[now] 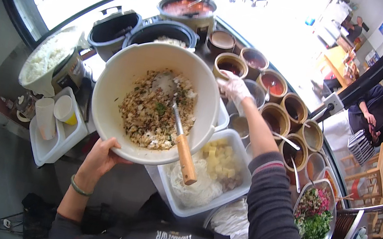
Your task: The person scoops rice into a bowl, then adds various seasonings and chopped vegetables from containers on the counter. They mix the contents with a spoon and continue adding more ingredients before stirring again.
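Note:
My left hand (pixel 101 159), bare with a bracelet at the wrist, grips the near-left rim of a large cream plastic tub (pixel 114 79). Inside the tub lies mixed rice (pixel 145 119) with dark and green bits. A metal spoon with a wooden handle (pixel 185 156) rests in it, the handle over the near rim. My right hand (pixel 235 89), in a clear plastic glove, is at the tub's right side, beside a round pot of dark sauce (pixel 230 67). Its fingertips are partly hidden, and whether they hold the rim cannot be told.
Several sauce pots (pixel 274 118) stand at the right, some with spoons. A white container (pixel 240 189) holds noodles and potato cubes. Beyond the tub are black cookers (pixel 114 35); a rice tub (pixel 48 59) and a cup tray (pixel 42 158) stand left. A metal tray (pixel 326 235) holds chopped greens. People are beyond the window.

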Action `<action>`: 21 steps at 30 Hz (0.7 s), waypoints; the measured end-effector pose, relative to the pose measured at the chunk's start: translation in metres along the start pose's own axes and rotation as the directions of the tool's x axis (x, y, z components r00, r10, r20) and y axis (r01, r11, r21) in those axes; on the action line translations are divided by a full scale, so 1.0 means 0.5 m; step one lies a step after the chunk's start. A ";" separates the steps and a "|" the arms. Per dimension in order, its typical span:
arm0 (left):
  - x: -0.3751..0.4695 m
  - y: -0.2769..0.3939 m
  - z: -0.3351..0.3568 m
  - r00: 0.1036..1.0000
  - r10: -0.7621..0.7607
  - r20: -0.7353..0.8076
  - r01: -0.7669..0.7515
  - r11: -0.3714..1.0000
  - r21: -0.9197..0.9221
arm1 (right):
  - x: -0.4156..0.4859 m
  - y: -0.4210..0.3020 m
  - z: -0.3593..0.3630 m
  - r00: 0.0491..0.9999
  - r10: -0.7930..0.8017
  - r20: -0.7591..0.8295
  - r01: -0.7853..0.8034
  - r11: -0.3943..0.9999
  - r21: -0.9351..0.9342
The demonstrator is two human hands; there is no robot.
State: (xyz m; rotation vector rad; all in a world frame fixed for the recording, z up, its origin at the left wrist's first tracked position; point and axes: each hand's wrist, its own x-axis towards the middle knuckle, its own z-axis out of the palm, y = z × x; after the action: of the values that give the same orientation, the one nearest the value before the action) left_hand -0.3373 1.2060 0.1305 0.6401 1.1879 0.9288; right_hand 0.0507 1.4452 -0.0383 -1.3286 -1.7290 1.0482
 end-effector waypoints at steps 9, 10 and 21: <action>0.141 0.056 0.002 0.945 -0.311 0.103 0.303 0.949 0.085 | 0.002 0.001 -0.063 0.858 0.425 -0.289 -0.261 0.845 0.468; 0.154 0.061 0.005 0.938 -0.332 0.099 0.322 0.941 0.108 | -0.011 0.008 -0.068 0.902 0.320 -0.289 -0.226 0.922 0.315; 0.227 0.102 0.031 0.935 -0.337 0.107 0.324 0.938 0.124 | -0.045 0.046 -0.088 0.830 0.442 -0.340 -0.100 0.718 0.689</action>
State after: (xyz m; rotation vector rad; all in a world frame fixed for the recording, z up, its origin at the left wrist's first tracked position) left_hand -0.3250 1.3305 0.1220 0.5513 1.1903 0.5364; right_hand 0.1040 1.4344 -0.0418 -1.2528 -0.6764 1.2005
